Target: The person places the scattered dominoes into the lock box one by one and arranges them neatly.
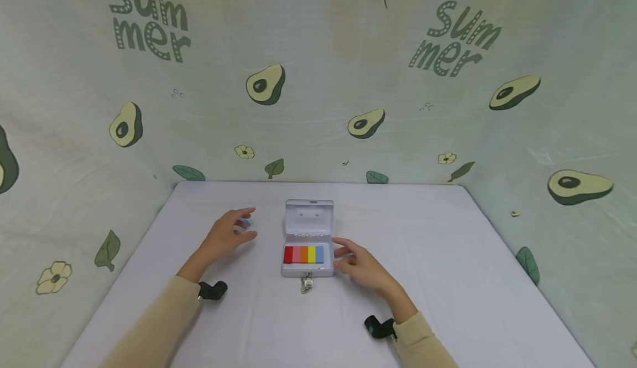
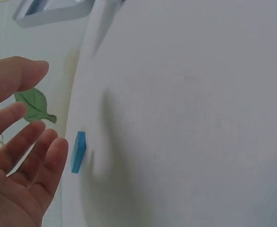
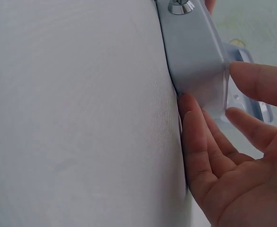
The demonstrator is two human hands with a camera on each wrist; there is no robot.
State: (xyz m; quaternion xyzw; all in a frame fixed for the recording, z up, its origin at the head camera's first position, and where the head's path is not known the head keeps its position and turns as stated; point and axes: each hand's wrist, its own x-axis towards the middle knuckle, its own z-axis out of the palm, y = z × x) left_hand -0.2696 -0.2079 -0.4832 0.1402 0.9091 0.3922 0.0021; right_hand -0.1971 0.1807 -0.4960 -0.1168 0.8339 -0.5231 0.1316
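A small light-grey metal box [image 1: 309, 273] stands on the table with its lid [image 1: 309, 217] raised. Inside lies a row of coloured blocks [image 1: 303, 254]: red, pink, orange, yellow and blue. Keys [image 1: 306, 284] hang at its front lock. My right hand [image 1: 365, 268] is at the box's right side, fingertips touching the wall in the right wrist view. Left of the box, my left hand [image 1: 222, 239] hovers with loosely bent fingers and a gap between thumb and fingers. A flat blue block [image 2: 79, 152] lies on the table beside those fingers, partly hidden in the head view.
A white cloth covers the table [image 1: 448, 279]. Behind and at the sides hangs a pale green curtain [image 1: 318, 41] printed with avocados and leaves. Black wrist cameras [image 1: 213, 290] sit on both forearms.
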